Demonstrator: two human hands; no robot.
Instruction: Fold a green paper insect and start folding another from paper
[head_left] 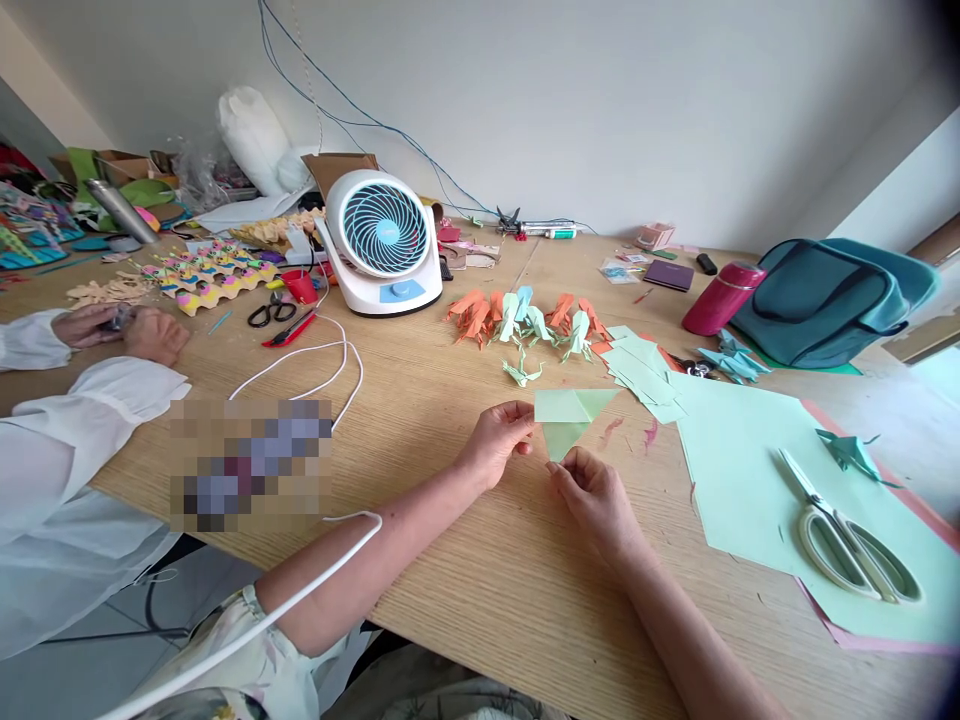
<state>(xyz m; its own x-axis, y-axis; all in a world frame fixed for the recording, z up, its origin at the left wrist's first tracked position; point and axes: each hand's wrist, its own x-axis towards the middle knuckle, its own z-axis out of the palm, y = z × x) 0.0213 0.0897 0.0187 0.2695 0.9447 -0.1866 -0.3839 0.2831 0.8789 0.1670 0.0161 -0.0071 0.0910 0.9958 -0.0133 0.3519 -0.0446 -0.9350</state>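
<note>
Between my hands is a pale green sheet of origami paper (574,412), partly folded, with a triangular flap pointing right and another part pointing down. My left hand (501,440) pinches its left edge between thumb and fingers. At the lower tip, my right hand (592,490) grips the paper with thumb and forefinger. Just beyond it on the table lies a small light green folded paper figure (521,370). Behind that stand several orange folded figures (472,315) and pale green folded figures (577,335). A stack of pale green paper squares (641,370) lies to the right.
Large green sheets (727,480) carry white-handled scissors (855,550) on the right. Behind are a pink bottle (724,298) and a teal bag (825,300). A white fan (384,240) stands at the back. At left, a co-worker's hands (154,335) hold something small near black-handled scissors (271,310).
</note>
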